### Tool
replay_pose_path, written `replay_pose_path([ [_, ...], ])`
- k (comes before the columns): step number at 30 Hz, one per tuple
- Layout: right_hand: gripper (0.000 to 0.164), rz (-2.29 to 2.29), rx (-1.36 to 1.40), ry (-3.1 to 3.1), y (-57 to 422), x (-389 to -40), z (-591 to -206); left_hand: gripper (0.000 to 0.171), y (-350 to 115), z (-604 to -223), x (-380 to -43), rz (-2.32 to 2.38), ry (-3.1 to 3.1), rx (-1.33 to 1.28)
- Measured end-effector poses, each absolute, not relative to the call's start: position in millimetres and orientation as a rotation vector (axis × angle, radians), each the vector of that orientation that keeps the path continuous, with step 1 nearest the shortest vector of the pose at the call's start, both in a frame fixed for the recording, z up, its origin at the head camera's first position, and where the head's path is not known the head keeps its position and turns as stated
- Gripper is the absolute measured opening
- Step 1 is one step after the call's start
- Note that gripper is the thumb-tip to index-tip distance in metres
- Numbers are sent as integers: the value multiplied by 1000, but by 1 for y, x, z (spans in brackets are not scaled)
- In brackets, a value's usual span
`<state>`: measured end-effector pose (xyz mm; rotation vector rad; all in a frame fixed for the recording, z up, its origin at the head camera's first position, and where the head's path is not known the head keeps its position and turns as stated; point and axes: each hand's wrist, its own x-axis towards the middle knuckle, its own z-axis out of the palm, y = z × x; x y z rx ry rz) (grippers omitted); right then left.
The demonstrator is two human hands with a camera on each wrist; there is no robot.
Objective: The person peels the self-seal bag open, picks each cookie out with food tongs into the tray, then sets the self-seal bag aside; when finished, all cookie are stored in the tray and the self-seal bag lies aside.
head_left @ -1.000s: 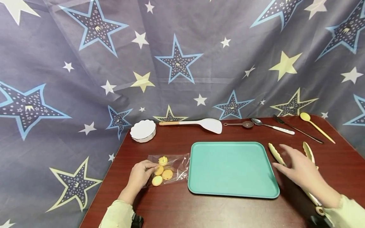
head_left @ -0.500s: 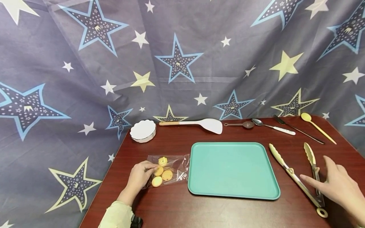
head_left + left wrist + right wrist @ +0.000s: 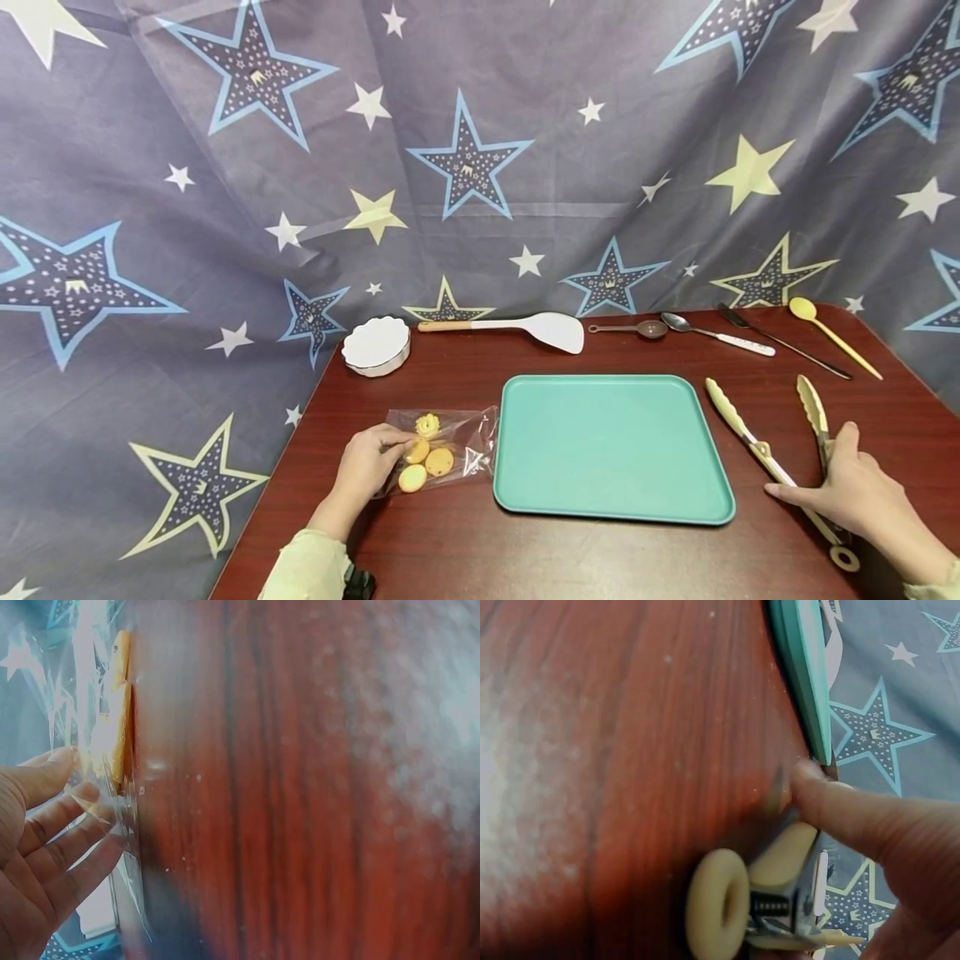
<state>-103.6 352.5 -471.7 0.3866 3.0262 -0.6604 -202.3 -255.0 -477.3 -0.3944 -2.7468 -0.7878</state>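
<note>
Okay so taking the tray (image 3: 615, 446) as the middle of your clock, you've got the clear bag (image 3: 468, 435) with the four cookies (image 3: 439, 461) on the table (image 3: 637, 554) at 9, its far end right by the tray's edge, and the tongs (image 3: 759, 448) lying splayed at 3, ring end toward 4, tips pointing to about 11 and 12. Your left hand (image 3: 367, 457) has a thumb-and-finger grip on the near edge of the bag, pinched close, other fingers loose. Your right hand (image 3: 862, 496) is over the tongs with thumb and fingers spread wide, so that grip's open and I'd say nothing's clamped in it; whether the thumb actually touches metal I can't tell. Looks to me like getting hold of the tongs is the step, so tbh go for one arm on each side: thumb on the 11 o'clock arm, fingers outside the 12 o'clock one, then squeeze evenly. Grab too near the ring and you'd probably lose control of the tips. On the left, pinch only plastic, lightly, cuz those cookies could crumble, and don't tug the bag onto the tray.
</note>
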Motion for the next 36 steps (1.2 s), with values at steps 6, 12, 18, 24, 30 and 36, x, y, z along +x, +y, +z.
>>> replay_pose_path([
  [6,96,-635,398,3019,352,-104,-472,12,-255,-478,-203,-776,-2739,-405],
  [12,95,-580,355,2963,362,-103,-470,12,-254,-478,-203,-781,-2741,-403],
  [18,66,-726,325,3000,369,-101,-468,12,-254,-478,-203,-792,-2728,-395],
  [24,52,-788,365,3085,368,-104,-465,12,-254,-479,-203,-813,-2722,-387],
  [30,50,-818,302,3162,357,-109,-453,13,-254,-480,-204,-824,-2715,-392],
  [36,60,-891,90,3153,329,-120,-438,12,-256,-480,-203,-863,-2715,-374],
])
